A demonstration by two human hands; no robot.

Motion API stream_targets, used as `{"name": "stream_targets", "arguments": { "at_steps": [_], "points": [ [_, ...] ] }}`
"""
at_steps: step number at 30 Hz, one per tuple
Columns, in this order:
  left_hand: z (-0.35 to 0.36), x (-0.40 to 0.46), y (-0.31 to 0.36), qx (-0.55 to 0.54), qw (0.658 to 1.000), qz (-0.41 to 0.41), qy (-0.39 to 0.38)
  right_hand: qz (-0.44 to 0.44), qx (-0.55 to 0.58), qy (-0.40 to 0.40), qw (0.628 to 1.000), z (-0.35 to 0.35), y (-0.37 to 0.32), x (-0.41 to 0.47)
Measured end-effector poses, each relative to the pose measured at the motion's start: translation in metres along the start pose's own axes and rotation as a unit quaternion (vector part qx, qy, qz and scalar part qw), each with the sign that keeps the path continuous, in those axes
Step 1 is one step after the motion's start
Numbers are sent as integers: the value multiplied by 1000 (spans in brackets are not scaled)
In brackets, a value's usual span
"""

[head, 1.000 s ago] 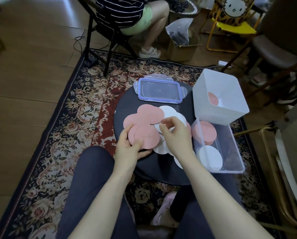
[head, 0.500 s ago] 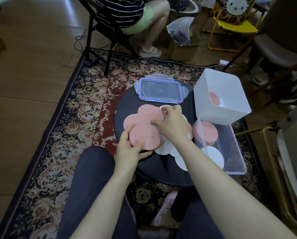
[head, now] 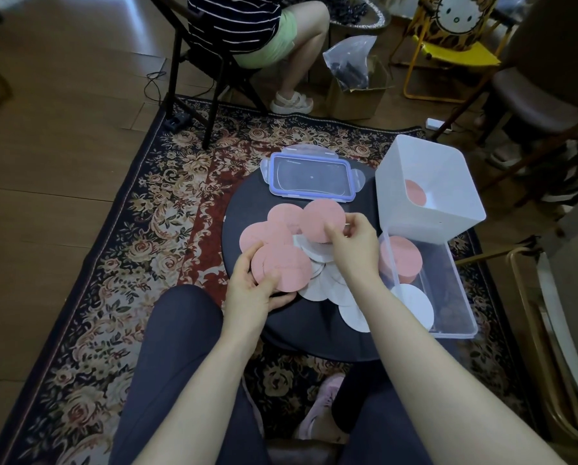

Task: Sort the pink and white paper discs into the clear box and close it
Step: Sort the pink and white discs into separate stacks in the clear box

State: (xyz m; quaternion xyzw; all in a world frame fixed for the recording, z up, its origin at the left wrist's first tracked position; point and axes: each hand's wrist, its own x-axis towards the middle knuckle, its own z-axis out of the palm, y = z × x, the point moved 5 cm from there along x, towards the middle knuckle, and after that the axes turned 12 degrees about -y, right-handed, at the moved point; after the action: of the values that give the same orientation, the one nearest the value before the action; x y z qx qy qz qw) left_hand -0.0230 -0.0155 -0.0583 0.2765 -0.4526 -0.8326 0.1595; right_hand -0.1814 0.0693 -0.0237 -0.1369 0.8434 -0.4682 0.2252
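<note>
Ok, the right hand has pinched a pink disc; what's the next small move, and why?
Probably carry that pink disc in the right hand left onto the pink stack in the left hand. The left hand is gathering pinks, and more loose pinks and whites remain on the table.

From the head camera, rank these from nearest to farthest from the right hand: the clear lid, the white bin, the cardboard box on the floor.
Measured from the right hand:
1. White bin, just to its right on the table edge.
2. Clear lid, beyond it at the table's far side.
3. Cardboard box, far off on the floor.
</note>
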Motion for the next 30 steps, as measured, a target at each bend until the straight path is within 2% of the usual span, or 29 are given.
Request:
{"name": "stream_targets", "arguments": {
  "at_steps": [8,13,21,30],
  "points": [
    [-1,1,-1,11,1000,4,-3,2,107,-83,991,8,17,-25],
    [-3,1,-2,22,1000,4,1,13,134,-98,986,15,28,-37],
    [4,0,0,22,999,4,-23,-6,61,-142,988,20,27,-57],
    [4,0,-4,49,998,12,-32,-9,88,-161,983,19,22,-67]
  ]
}}
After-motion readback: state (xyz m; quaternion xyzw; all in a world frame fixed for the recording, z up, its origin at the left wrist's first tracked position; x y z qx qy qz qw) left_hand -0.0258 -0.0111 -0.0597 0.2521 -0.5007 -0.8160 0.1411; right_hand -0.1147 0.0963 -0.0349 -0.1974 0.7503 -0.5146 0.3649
